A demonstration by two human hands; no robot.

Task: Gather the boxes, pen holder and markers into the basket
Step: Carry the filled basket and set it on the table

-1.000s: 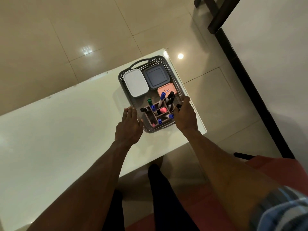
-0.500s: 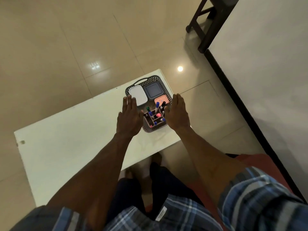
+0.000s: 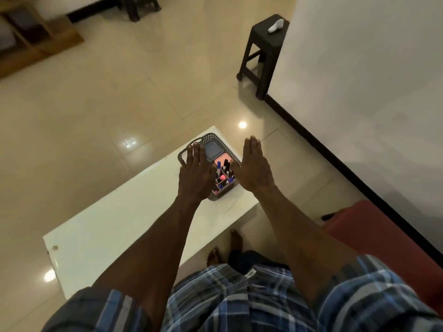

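Since a moment ago both hands have lifted off the basket and the view has risen. The left hand and right hand hover flat, fingers spread, holding nothing. The basket sits at the tabletop's far right corner, holding the boxes, pen holder and markers. It looks light, stiff plastic; the far handle or side rims seem best to grasp, kept level so the upright markers stay put.

Left hand and right hand extended forward, flat, fingers spread, empty
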